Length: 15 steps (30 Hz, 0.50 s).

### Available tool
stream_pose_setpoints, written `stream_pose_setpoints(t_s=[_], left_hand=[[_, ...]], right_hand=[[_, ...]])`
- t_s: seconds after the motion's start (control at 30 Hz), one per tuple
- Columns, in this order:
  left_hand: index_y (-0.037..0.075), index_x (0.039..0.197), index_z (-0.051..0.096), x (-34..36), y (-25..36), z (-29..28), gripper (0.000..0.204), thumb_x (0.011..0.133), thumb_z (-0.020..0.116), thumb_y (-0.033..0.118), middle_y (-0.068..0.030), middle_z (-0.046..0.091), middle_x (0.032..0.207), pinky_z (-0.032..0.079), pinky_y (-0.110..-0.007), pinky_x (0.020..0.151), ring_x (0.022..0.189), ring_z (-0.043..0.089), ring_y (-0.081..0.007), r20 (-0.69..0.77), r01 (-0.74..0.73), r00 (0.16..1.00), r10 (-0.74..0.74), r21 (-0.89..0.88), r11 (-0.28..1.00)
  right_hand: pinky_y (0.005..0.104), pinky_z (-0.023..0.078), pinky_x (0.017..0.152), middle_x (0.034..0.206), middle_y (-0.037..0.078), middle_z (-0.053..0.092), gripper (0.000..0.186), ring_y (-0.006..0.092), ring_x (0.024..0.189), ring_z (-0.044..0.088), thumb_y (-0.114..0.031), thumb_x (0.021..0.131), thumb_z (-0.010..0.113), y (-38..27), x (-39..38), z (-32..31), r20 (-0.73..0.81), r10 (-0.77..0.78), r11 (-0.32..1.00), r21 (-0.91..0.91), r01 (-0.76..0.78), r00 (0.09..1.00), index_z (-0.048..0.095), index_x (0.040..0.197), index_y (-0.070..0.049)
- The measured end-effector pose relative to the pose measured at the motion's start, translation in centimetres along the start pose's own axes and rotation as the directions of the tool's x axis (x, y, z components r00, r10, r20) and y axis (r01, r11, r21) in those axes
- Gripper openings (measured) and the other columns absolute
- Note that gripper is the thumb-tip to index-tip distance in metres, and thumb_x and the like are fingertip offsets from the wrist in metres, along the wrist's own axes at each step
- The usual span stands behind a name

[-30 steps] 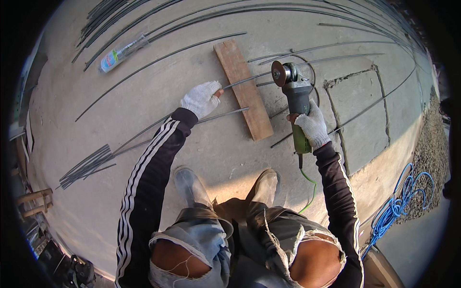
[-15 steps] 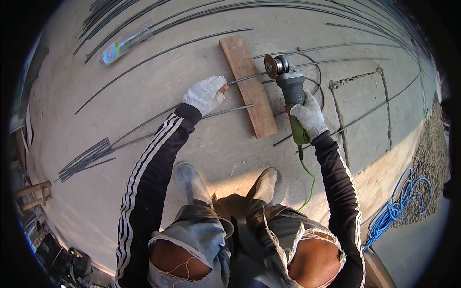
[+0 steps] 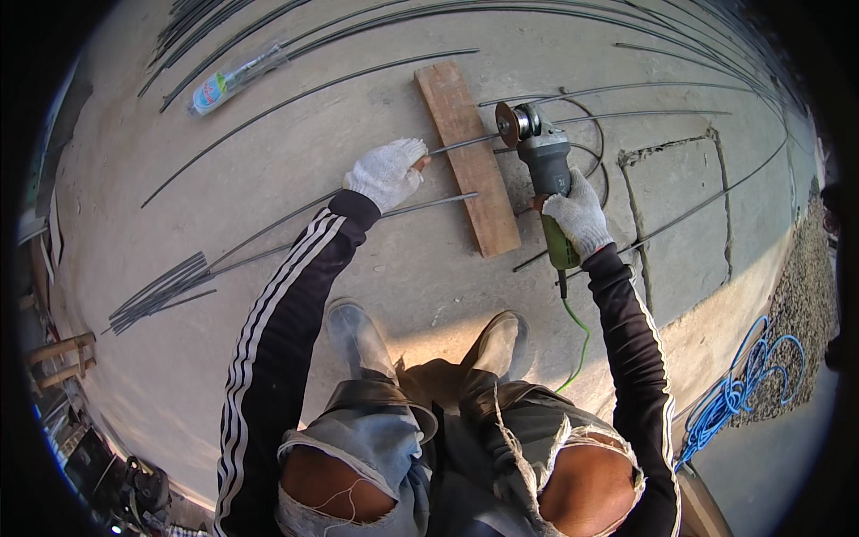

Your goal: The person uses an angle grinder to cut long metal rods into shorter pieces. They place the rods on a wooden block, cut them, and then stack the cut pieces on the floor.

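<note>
My left hand [image 3: 383, 174], in a white knitted glove, is closed round a thin steel rod [image 3: 463, 143] that crosses a wooden board [image 3: 481, 219]. My right hand [image 3: 575, 215], gloved too, grips a green and black angle grinder [image 3: 553, 179] with a green cord [image 3: 577, 311] trailing toward my legs. The grinder's cutting disc [image 3: 508, 125] is at that rod, just right of the board; whether they touch I cannot tell. Another rod [image 3: 429, 202] lies across the board's lower part, below my left hand.
Short rods [image 3: 165, 286] lie bunched at left, long rods [image 3: 376, 27] along the top. A plastic bottle in a bag [image 3: 215, 89] lies upper left, a coiled blue hose [image 3: 725, 394] and gravel [image 3: 792, 295] at right, a wooden stand [image 3: 63, 353] far left. My boots [image 3: 358, 340] are below the board.
The grinder's disc has shifted left and slightly up onto the line of the held rod, nearer the board. The view has shifted slightly, and both hands keep their grips.
</note>
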<state>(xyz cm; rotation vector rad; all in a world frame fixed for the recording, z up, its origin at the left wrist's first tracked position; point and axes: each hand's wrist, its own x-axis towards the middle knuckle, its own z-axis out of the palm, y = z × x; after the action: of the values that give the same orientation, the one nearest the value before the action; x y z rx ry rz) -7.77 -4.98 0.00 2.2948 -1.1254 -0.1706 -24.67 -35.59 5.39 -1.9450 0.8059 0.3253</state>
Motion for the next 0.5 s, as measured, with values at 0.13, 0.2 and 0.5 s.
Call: stream_pose_setpoints(t_s=[0.13, 0.2, 0.5], left_hand=[[0.001, 0.112, 0.074, 0.1, 0.3, -0.5, 0.030, 0.100, 0.067, 0.028, -0.0212, 0.074, 0.116, 0.058, -0.043, 0.095, 0.109, 0.071, -0.0385, 0.106, 0.070, 0.992, -0.075, 0.044, 0.997], [0.001, 0.111, 0.074, 0.1, 0.3, -0.5, 0.030, 0.100, 0.067, 0.028, -0.0212, 0.074, 0.116, 0.058, -0.043, 0.095, 0.108, 0.071, -0.0386, 0.109, 0.077, 0.991, -0.082, 0.041, 0.996], [0.002, 0.108, 0.074, 0.3, 0.6, -0.7, 0.027, 0.099, 0.068, 0.026, -0.0213, 0.075, 0.110, 0.059, -0.043, 0.088, 0.102, 0.072, -0.0396, 0.090, 0.065, 0.994, -0.066, 0.022, 0.998]], right_hand=[[0.0395, 0.054, 0.077, 0.091, 0.013, 0.069, 0.051, 0.0270, 0.084, 0.068, -0.029, 0.070, 0.086, 0.2, 0.0, -0.2, 0.005, 0.000, 1.000, -0.032, 0.000, 1.000, 0.062, 0.107, -0.004], [0.0396, 0.055, 0.077, 0.092, 0.014, 0.069, 0.051, 0.0271, 0.085, 0.068, -0.028, 0.071, 0.086, 0.2, -0.1, -0.1, 0.012, 0.002, 1.000, -0.002, -0.002, 1.000, 0.061, 0.108, -0.004], [0.0429, 0.056, 0.081, 0.096, 0.018, 0.071, 0.045, 0.0335, 0.089, 0.070, -0.023, 0.075, 0.078, -0.9, -1.0, -0.5, -0.047, -0.019, 0.983, -0.183, 0.010, 0.999, 0.060, 0.110, -0.002]])
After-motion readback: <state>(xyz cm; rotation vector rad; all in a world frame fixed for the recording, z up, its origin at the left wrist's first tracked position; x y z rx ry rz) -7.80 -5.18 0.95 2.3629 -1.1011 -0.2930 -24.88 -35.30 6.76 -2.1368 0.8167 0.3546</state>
